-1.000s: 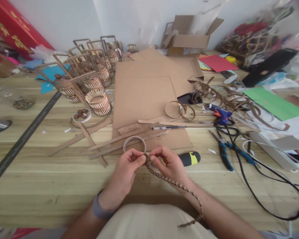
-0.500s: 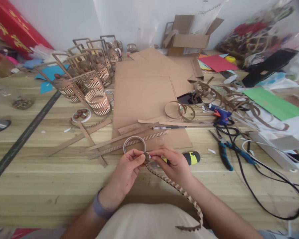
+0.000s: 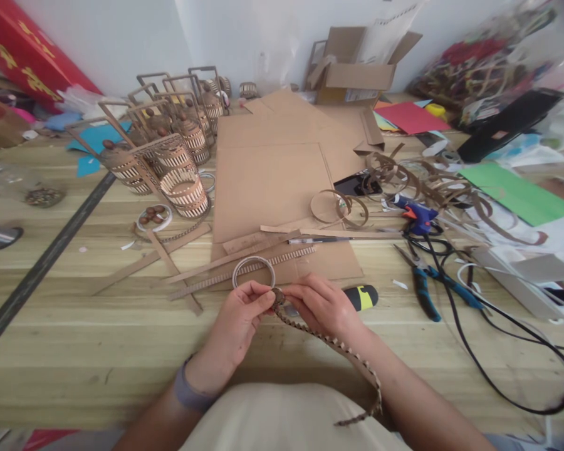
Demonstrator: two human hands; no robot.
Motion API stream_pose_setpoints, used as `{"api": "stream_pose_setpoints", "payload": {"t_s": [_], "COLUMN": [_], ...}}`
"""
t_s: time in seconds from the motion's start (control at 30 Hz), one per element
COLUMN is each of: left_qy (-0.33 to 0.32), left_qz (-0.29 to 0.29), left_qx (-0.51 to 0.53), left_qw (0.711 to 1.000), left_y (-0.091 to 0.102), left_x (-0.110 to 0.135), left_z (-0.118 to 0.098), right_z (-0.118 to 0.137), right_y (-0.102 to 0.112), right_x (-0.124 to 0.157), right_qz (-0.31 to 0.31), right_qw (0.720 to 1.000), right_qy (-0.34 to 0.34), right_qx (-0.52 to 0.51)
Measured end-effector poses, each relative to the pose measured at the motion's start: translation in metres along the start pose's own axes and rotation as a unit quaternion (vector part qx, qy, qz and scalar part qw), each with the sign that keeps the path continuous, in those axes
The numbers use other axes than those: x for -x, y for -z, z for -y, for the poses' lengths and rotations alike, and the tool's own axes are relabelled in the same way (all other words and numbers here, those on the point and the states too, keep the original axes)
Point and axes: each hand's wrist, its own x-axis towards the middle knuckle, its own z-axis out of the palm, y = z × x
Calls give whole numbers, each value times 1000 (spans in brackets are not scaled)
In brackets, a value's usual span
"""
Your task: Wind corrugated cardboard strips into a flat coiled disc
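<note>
A corrugated cardboard strip (image 3: pixel 343 346) is wound into a small coil at one end. My left hand (image 3: pixel 237 322) pinches that coil between thumb and fingers. On the coil's right side, my right hand (image 3: pixel 324 305) has its fingers closed at the same strip. The loose tail hangs below my right hand, curving along the forearm toward my lap. Just beyond the left fingertips lies a pale ring (image 3: pixel 254 258), perhaps a tape roll. A black and yellow tool handle (image 3: pixel 363 297) pokes out beside my right hand, the rest of it partly hidden.
Small slatted cardboard baskets (image 3: pixel 185 188) with tall handles crowd the left back. Flat cardboard (image 3: pixel 272 181) covers the middle, with cut strips (image 3: pixel 235 254) along its front. Pliers (image 3: pixel 425 282), a glue gun (image 3: pixel 416 216) and a looping black cable (image 3: pixel 474 376) lie right.
The strip's hanging tail has twisted and shifted slightly upward. The coil is turned a little between my fingers; both hands stay in nearly the same place.
</note>
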Motion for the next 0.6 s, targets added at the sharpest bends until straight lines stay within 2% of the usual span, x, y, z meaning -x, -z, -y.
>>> {"api": "stream_pose_setpoints", "payload": {"t_s": [0.17,0.33,0.6], "left_qy": [4,11,11], "left_qz": [-6,-7,-4], "left_qx": [-7,-7,-15], "left_qw": [1000,1000,1000], "left_y": [-1,-2,-3], "left_x": [0,1,1], "left_z": [0,-1,-2], "right_z": [0,-2,-3], "right_y": [-2,-2,0], "right_x": [0,1,2], "right_qz": [-5,-3,29], "right_qw": [999,1000,998], "right_qy": [17,16,36], "right_qx": [27,12,40]}}
